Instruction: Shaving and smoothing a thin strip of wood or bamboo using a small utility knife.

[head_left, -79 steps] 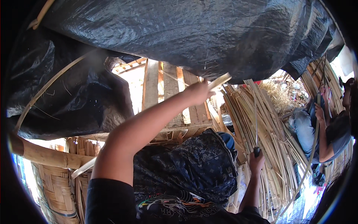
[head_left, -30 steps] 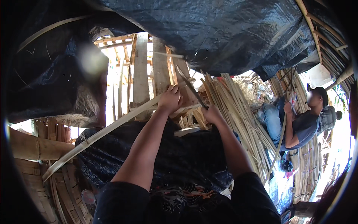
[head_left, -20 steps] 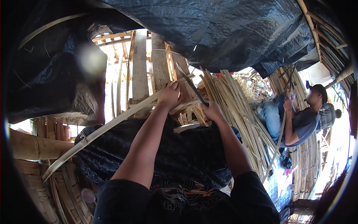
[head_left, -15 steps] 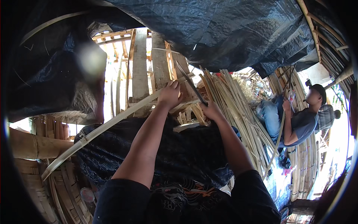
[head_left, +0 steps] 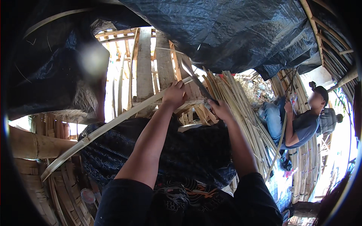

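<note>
My left hand (head_left: 175, 95) is closed round a long pale bamboo strip (head_left: 109, 125) near its far end. The strip slants down to the left across my cloth-covered lap, its near end close to the woven bamboo at the lower left. My right hand (head_left: 221, 110) grips the dark handle of a long-bladed knife (head_left: 197, 82). The blade points up and to the left, just beyond my left hand, and crosses near the strip's far end. A wooden board (head_left: 164, 64) stands upright behind the strip.
Many split bamboo strips (head_left: 241, 101) lie stacked at my right. Beyond them a seated person (head_left: 301, 120) in a cap holds a strip. A dark tarp (head_left: 233, 34) hangs low overhead. A thick bamboo pole (head_left: 41, 145) runs along the left.
My right hand has shifted slightly to the right, and the knife blade has turned, showing more of its bright side. My left hand still holds the strip, moved slightly right.
</note>
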A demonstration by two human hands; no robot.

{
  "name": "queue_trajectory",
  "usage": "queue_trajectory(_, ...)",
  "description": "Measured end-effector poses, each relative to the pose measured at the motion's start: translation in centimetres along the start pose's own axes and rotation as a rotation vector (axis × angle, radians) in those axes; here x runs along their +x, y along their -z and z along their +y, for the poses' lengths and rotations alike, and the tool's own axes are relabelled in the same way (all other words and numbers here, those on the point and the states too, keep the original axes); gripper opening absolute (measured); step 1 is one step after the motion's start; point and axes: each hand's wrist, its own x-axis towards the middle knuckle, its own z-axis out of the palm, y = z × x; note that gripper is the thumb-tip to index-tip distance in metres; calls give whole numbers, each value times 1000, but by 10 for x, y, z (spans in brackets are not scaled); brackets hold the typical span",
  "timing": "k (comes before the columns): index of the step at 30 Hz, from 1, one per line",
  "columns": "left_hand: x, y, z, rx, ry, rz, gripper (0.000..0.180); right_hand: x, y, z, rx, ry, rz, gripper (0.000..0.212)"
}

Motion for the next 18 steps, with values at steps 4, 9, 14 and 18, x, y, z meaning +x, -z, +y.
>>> queue_trajectory(4,3,2,5,-2,17,-2,41,-28,17,-65,383,168,288,43)
queue_trajectory(9,2,-4,-2,15,-16,50,41,-31,8,-69,426,449,438,40)
queue_trajectory(14,7,0,1,89,-47,111,43,-5,-39,2,-374,91,185,46)
queue_trajectory(18,0,0,-3,5,1,20,45,-1,-36,3,-371,-17,82,50)
